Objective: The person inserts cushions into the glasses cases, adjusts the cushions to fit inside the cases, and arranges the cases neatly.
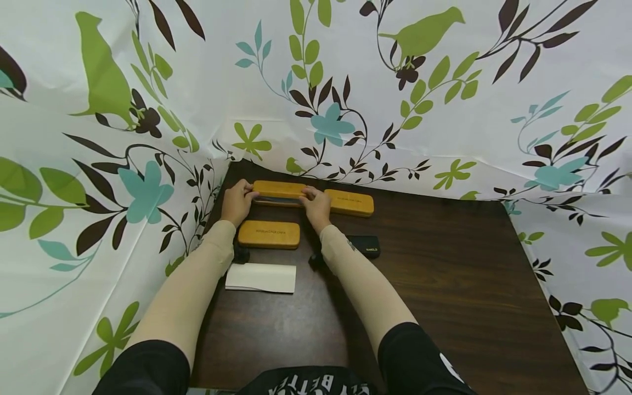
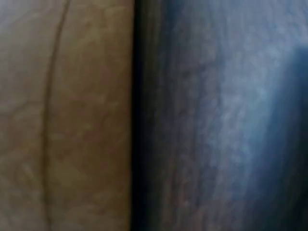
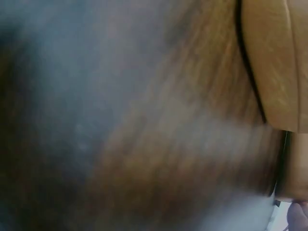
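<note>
At the back left of the table, a mustard-yellow glasses case stands partly opened, a dark strip showing under its raised lid. My left hand pinches its left end, and my right hand pinches its right end. Just in front lies a second yellow glasses case, closed, with small lettering. A third yellow glasses case lies to the right, beside my right hand. In the left wrist view a stitched tan case surface fills the left side; the right wrist view shows a similar case at upper right.
A black case with light lettering lies behind my right forearm, partly hidden. Closer to me is a cream-white paper pad. The dark wooden table meets patterned sheets at its back and sides.
</note>
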The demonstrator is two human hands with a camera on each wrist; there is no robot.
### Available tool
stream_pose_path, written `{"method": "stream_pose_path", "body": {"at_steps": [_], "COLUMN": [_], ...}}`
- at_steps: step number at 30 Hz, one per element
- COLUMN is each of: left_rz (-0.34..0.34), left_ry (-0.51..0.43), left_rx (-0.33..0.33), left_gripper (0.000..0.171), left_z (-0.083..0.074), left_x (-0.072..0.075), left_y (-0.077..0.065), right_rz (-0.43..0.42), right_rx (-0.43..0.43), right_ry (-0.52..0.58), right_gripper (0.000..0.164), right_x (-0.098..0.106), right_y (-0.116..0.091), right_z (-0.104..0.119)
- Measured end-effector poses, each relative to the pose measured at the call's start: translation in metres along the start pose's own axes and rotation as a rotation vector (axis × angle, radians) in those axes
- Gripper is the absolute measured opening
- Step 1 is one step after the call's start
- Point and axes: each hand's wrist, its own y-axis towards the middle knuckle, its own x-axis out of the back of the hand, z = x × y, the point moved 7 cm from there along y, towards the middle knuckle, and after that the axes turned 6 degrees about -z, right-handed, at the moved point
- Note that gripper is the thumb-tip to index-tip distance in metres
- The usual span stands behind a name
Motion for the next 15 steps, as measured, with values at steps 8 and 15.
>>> {"method": "stream_pose_path", "body": {"at_steps": [8,15], "left_rz": [-0.007,0.03], "left_ry": [-0.011,-0.025], "left_rx": [-0.028,0.006], "left_gripper": [0.023,0.026], "left_z": [-0.004,0.003], "left_x": [-0.006,-0.011], "left_y": [0.003,0.002], "right_rz": [-0.033,-0.054], "right_rx": [0.018,0.056], "right_ry": [0.0,-0.064], "right_gripper": [0.023,0.023], "right_x": [0.005,0.003], "right_y": [-0.001,-0.002], "right_z": [-0.002,-0.004]}}
